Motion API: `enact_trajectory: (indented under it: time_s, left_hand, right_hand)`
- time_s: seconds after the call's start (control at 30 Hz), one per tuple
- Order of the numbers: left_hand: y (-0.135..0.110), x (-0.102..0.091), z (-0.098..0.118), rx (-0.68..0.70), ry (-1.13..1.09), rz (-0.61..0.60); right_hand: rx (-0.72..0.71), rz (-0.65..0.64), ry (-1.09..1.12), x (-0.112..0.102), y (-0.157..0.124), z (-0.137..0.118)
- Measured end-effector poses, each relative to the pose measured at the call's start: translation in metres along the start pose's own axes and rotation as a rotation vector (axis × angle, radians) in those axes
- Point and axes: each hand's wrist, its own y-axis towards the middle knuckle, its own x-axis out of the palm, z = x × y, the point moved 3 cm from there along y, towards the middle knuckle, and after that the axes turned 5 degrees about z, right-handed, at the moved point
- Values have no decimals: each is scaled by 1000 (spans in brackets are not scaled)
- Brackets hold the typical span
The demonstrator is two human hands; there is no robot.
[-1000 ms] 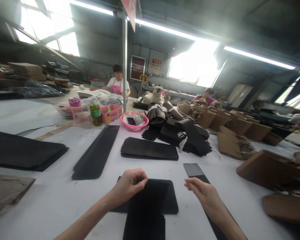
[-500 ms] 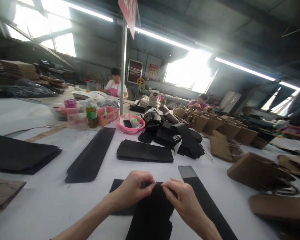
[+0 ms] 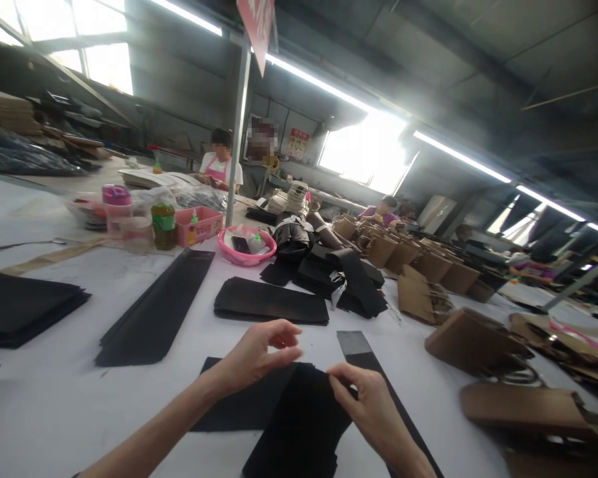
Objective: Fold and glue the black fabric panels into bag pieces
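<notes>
A black sheet (image 3: 299, 425) lies in front of me, its far right corner pinched between the thumb and fingers of my right hand (image 3: 366, 401). Just above the sheet's far edge, my left hand (image 3: 262, 352) is raised with thumb and fingers apart and nothing between them. Under the sheet, to the left, rests another dark piece (image 3: 229, 398). Partly behind my right hand runs a long black strip (image 3: 379, 365) with a grey far end.
Black stacks (image 3: 272, 302) lie beyond my hands, with more at left. Farther back are a pink basin (image 3: 246, 255), a pink box (image 3: 199, 226) and a metal pole (image 3: 238, 133). Brown paper bags (image 3: 471, 342) fill the right side. Co-workers (image 3: 219, 166) sit across the tables.
My left hand has let go of the black sheet's far edge and lifted away to the left, its fingers opening. My right hand keeps its pinch. The view has turned slightly right.
</notes>
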Motion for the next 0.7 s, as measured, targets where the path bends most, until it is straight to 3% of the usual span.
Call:
enact_trajectory:
  time_s: [0.1, 0.23, 0.7]
  left_hand:
    - [3, 27, 6, 66, 51, -100]
    - [4, 44, 6, 127, 113, -118]
    - [0, 31, 12, 225, 308, -202]
  right_hand:
    - [-23, 4, -17, 5, 0, -2]
    - [-47, 23, -65, 4, -2, -2]
    - [-40, -32, -101, -4, -10, 2]
